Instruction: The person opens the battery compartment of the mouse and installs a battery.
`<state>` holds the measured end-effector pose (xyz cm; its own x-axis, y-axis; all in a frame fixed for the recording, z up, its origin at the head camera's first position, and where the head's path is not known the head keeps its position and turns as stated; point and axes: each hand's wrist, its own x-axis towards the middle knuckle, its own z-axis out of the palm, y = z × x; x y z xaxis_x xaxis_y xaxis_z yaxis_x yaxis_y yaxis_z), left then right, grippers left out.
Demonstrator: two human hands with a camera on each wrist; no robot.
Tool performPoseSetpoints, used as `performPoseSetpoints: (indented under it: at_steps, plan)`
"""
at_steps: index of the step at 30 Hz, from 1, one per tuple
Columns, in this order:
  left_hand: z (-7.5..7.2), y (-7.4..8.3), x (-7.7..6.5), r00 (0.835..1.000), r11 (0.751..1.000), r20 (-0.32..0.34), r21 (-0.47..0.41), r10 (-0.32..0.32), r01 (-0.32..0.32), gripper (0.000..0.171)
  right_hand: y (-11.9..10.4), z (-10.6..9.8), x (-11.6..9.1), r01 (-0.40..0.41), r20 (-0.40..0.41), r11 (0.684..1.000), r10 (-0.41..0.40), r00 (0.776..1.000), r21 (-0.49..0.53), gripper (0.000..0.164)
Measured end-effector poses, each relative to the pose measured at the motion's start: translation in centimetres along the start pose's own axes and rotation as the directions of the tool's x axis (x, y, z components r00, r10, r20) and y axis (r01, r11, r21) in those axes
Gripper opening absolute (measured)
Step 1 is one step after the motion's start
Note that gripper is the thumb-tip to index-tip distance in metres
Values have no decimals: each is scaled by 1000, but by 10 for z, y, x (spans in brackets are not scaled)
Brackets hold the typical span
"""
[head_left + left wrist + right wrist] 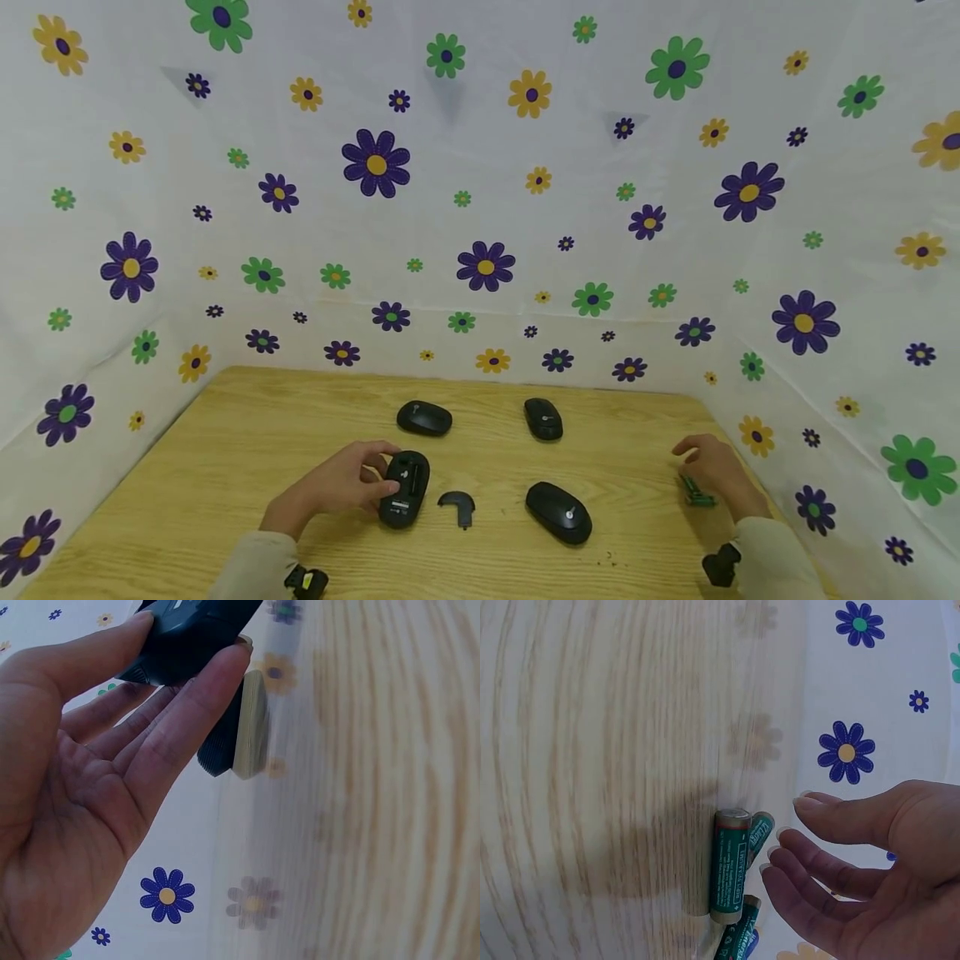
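My left hand (348,482) grips a black computer mouse (406,490) with its underside up. An open battery slot and a label show on that underside. In the left wrist view the thumb and fingers pinch the mouse's edges. Just right of it a loose black battery cover (465,505) lies on the table. Over at the right, my right hand (716,471) hovers beside several green batteries (697,493). The right wrist view shows its loosely bent fingers (817,877) apart from the nearest battery (730,862), with nothing held.
Three more black mice lie on the wooden table (300,408): one at the back left (424,418), one at the back right (543,419), one at the front (558,512). White flower-print sheeting (480,217) surrounds the table's back and sides. Small dark specks lie near the front mouse.
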<state>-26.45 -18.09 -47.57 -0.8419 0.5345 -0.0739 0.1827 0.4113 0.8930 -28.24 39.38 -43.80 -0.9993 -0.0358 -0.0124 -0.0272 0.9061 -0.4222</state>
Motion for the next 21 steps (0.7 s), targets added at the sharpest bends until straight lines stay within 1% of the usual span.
performPoseSetpoints:
  at_steps: [6,10,16,21]
  plan:
    - [0,-1,0,1000,1000,7,-13,4,-4,62,4,2,0,-15,2,1000,15,1000,0,21]
    - [-1,-3,1,1000,1000,11,-11,12,-11,62,7,5,0,-9,-6,1000,9,1000,-10,18]
    - [-2,-6,0,1000,1000,12,12,13,-13,62,13,10,3,-14,3,1000,14,1000,-12,21]
    - [-2,-3,0,1000,1000,5,5,10,-10,61,13,11,3,-8,-3,1000,8,1000,-26,22]
